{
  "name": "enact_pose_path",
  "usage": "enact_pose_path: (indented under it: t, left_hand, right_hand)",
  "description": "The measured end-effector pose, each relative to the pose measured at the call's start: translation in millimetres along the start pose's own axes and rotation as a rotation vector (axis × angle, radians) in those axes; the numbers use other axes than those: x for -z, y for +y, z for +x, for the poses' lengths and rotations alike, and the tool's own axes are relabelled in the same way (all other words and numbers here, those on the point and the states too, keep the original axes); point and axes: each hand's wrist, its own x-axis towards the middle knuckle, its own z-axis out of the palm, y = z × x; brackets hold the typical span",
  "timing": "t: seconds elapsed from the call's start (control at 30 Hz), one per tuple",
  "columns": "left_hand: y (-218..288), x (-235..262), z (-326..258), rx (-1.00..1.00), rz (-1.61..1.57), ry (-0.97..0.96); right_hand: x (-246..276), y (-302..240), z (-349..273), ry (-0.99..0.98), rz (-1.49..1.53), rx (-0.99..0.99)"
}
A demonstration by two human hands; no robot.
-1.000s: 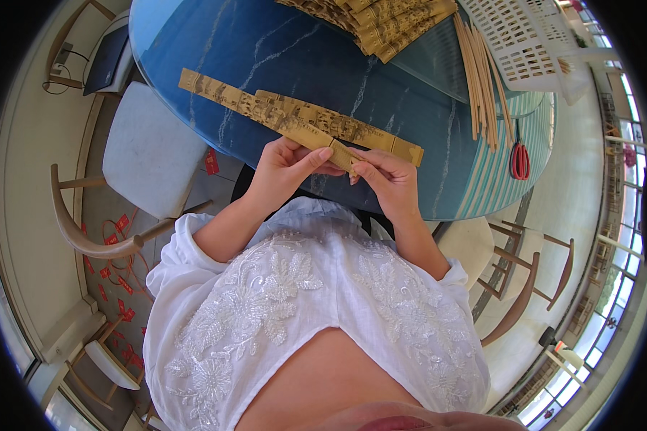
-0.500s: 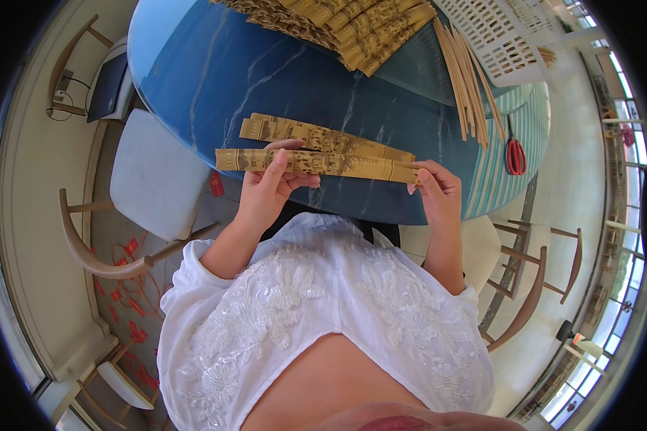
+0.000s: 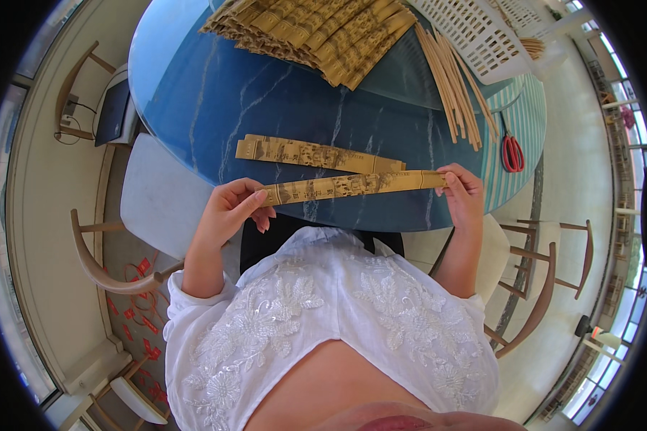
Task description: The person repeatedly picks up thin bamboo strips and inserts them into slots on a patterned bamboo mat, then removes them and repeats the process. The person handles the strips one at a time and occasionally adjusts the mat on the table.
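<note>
Currently, both hands hold one long tan printed strip (image 3: 352, 185) stretched level above the near edge of the round blue table (image 3: 216, 93). Left hand (image 3: 230, 212) pinches the strip's end at 9 o'clock; right hand (image 3: 464, 194) pinches the opposite end at 3 o'clock. A second matching strip (image 3: 309, 153) lies flat on the table just beyond, at 12 o'clock. Further out rest a stack of strips (image 3: 316, 32), thin wooden sticks (image 3: 453, 82), red scissors (image 3: 512, 152) and a white basket (image 3: 482, 32).
</note>
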Motion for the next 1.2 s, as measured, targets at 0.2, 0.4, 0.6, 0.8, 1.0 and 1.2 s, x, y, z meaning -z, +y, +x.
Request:
enact_pose_path:
  t: [0.2, 0.4, 0.6, 0.8, 1.0, 1.2]
  left_hand:
    - [15, -9, 2, 0.060, 0.021, -0.057]
    - [40, -5, 39, -0.252, -0.161, 0.160]
    - [94, 1, 114, -0.551, -0.019, 0.278]
    - [106, 12, 164, -0.585, 0.002, 0.309]
    - [106, 21, 173, -0.578, 0.183, 0.471]
    - [103, 19, 173, -0.720, 0.229, 0.594]
  right_hand:
    - [-6, 5, 2, 0.227, 0.215, 0.013]
    - [-8, 28, 4, 0.223, -0.097, 0.071]
    - [-20, 26, 3, 0.178, -0.281, 0.077]
    - [-20, 26, 3, 0.156, -0.300, 0.108]
    - [-20, 25, 2, 0.144, -0.356, 0.113]
    - [-21, 26, 3, 0.141, -0.356, 0.124]
